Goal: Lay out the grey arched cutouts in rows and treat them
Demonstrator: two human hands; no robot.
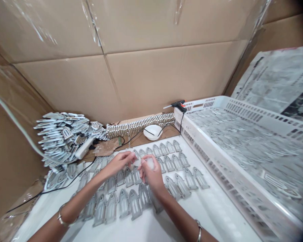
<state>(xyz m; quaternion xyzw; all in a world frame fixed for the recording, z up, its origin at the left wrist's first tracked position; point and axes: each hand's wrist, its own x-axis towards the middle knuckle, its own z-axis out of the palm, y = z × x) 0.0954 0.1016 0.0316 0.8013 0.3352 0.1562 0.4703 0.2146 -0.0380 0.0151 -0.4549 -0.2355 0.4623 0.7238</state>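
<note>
Above rows of grey pointed-arch pieces on the white tabletop, my two hands almost meet. My left hand is closed, thumb and fingertips pinched together; what they grip is too small to make out. My right hand has its fingers curled around a translucent white piece. A small whitish bit shows between the fingertips of both hands; which hand grips it I cannot tell. The arch pieces lie flat, points facing away from me, some hidden under my hands and forearms.
A white perforated crate full of similar pieces stands on the right, a black glue gun on its corner. Behind the rows are a white bowl, a line of stacked pieces and a heap. A black cable crosses the left side.
</note>
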